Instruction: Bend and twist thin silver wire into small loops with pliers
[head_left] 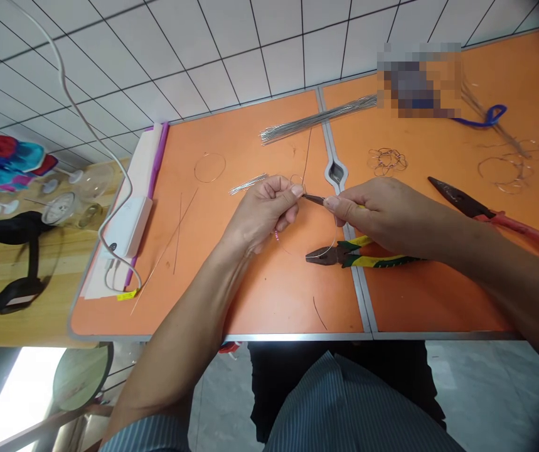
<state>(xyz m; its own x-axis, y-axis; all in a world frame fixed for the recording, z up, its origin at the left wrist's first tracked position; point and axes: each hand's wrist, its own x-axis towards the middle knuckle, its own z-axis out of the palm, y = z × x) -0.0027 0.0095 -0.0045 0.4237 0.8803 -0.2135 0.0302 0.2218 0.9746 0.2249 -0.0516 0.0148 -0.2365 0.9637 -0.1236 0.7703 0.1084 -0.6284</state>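
My left hand (272,204) is pinched closed on a thin wire, which curves out below as a fine loop (336,233). Small pink beads (277,236) show just under those fingers. Closed around a slim, dark-tipped tool (314,198), my right hand (377,210) brings its point against the left fingertips. The palm hides most of that tool, so its exact kind is unclear. Below the right hand lie pliers (349,255) with yellow and green handles, partly covered. Farther right rest long-nose pliers (467,202) with red handles, partly behind the right forearm.
A bundle of straight wires (316,120) lies near the tiled wall. Short wire pieces (248,183) and a wire ring (210,167) are on the orange table (269,295). A bent-wire flower shape (387,161) is right of the seam. A white box with cable (129,223) stands left.
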